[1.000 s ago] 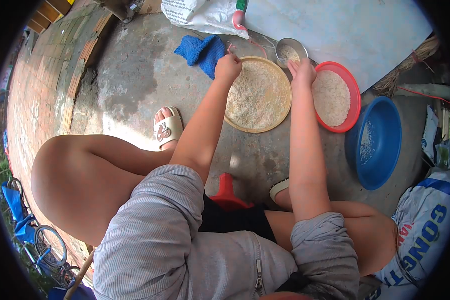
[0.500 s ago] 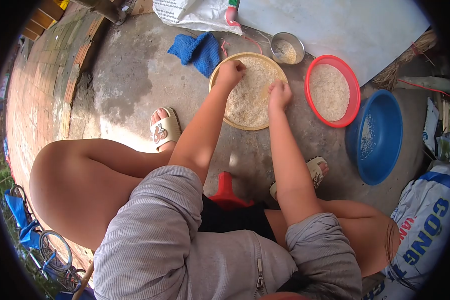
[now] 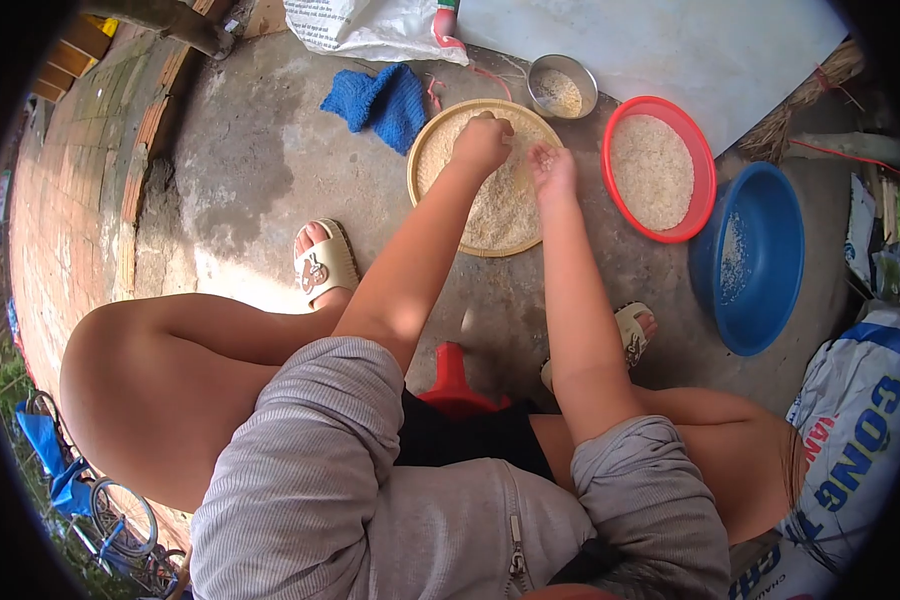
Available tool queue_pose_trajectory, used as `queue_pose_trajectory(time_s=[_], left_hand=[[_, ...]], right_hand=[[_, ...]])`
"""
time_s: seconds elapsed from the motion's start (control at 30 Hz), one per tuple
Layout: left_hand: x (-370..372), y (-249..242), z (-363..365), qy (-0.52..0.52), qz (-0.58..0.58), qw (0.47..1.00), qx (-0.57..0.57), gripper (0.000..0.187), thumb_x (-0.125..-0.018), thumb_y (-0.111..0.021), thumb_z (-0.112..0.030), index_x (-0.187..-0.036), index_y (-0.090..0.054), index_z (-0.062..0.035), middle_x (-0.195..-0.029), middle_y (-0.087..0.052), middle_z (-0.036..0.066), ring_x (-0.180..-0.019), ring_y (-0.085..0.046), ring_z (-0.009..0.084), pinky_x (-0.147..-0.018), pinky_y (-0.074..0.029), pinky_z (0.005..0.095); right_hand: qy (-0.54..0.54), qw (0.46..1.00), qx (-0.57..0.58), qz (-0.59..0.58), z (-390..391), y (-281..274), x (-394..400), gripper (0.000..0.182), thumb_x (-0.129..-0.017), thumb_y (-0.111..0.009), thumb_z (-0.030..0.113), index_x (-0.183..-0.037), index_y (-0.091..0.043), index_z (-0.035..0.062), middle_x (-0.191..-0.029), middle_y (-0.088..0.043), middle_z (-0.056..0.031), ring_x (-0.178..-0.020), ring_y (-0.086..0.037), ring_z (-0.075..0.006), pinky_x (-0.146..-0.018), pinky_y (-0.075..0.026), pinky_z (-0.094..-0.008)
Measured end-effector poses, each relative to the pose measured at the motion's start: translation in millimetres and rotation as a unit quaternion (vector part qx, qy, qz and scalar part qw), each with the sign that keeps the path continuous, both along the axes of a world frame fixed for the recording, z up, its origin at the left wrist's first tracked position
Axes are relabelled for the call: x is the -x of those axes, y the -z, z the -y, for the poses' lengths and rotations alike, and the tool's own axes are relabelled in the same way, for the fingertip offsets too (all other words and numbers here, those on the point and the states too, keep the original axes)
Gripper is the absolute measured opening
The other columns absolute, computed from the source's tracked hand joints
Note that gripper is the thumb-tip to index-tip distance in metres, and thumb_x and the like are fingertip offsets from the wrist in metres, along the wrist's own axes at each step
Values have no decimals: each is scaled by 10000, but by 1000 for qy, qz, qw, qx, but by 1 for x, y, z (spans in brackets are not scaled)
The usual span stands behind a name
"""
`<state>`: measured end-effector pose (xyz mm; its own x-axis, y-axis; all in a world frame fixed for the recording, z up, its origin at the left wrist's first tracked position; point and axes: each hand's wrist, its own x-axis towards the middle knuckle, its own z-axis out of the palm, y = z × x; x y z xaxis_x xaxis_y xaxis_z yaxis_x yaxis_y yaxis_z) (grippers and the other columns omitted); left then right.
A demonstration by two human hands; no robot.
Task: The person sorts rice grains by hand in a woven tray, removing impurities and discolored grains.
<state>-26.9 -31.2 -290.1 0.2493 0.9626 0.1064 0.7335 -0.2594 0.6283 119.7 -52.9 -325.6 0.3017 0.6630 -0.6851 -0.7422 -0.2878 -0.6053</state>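
Hands [image 3: 518, 157] over round tray [image 3: 416, 192] of grains [image 3: 500, 218], on stained concrete floor [image 3: 240, 170].

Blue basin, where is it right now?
In the head view, the blue basin is on the ground at the person's right, between the red basin and the white printed sack.

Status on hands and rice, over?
Left hand over rice in round tray, fingers curled. Right hand palm up, by tray's right rim. Nothing visibly in the way.
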Motion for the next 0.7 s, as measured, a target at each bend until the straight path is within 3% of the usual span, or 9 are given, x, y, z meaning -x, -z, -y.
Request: queue_pose_trajectory(time_s=[0.13, 0.2, 0.3, 0.4, 0.43, 0.47, 0.53, 0.57, 0.7], left_hand=[[2, 32, 10, 4, 31, 999, 13, 130, -669, -648, -67, -792, -689, -73, -743, -602, 114, -752, -616, 311, -706, -500, 377], [3, 29, 4, 19, 15, 1000, 19, 131, -683, -657, -59, -808, -697, -70, -742, -638, 102, -729, -638, 261, -688, -506, 336], [-2, -1, -9, 35, 211, 955, 205, 174, -721, -705, -96, -876, -696, -17, -807, -694, 80, -722, -657, 142, -672, -507, 268], [-10, -15, -21, 159, 231, 927, 249, 191, -724, -712, -114, -874, -691, 2, -805, -694, 69, -719, -657, 155, -676, -511, 275], [-12, -19, -21, 103, 156, 970, 157, 184, -722, -693, -117, -878, -695, -19, -813, -693, 103, -719, -665, 195, -685, -518, 295], [-14, -20, -23, 108, 155, 969, 157, 184, -722, -693, -117, -878, -695, -19, -813, -693, 103, -719, -665, 195, -685, -518, 295], [-18, -12, -30, -34, 116, 992, 32, 189, -721, -661, -121, -888, -693, -38, -837, -684, 149, -727, -670, 247, -701, -524, 322], [-20, -8, -30, -33, 90, 994, 58, 196, -712, -638, -121, -889, -692, -58, -869, -662, 173, -771, -656, 296, -721, -522, 359], [-31, 8, -10, 8, -12, 999, 34, 198, -722, -612, -106, -900, -695, -80, -991, -620, 148, -896, -615, 312, -784, -510, 389]], right_hand=[[39, 999, 6, 22, 4, 5, -3, 333, -864, -401, 154, -983, -527, -131, -944, -581, -191, -834, -603, -277, -771, -547, -367], [21, 999, 22, 32, 5, 3, 3, 334, -871, -404, 150, -997, -525, -134, -960, -581, -204, -849, -604, -283, -790, -543, -364], [-79, 997, -4, 27, 5, -3, 8, 341, -890, -379, 164, -992, -523, -128, -964, -579, -207, -862, -605, -292, -801, -538, -355], [-55, 994, -68, -60, 1, -5, 12, 356, -910, -345, 194, -971, -532, -103, -947, -576, -190, -828, -599, -267, -780, -535, -333], [-51, 995, -68, -60, 1, -7, 10, 356, -910, -345, 194, -971, -532, -103, -947, -576, -190, -828, -599, -267, -780, -535, -333], [-26, 994, -32, -102, 1, -8, 8, 360, -906, -339, 207, -954, -540, -89, -916, -578, -175, -788, -592, -250, -746, -532, -326], [5, 990, 2, -142, 2, -9, 2, 366, -903, -333, 220, -937, -547, -75, -884, -580, -160, -748, -585, -232, -712, -530, -318], [5, 995, 20, -102, 3, -9, -1, 360, -914, -332, 220, -958, -535, -74, -891, -555, -142, -765, -567, -226, -710, -521, -315], [6, 999, 42, -6, 6, -5, -9, 356, -914, -322, 221, -952, -528, -67, -873, -538, -130, -755, -546, -214, -669, -501, -306]])
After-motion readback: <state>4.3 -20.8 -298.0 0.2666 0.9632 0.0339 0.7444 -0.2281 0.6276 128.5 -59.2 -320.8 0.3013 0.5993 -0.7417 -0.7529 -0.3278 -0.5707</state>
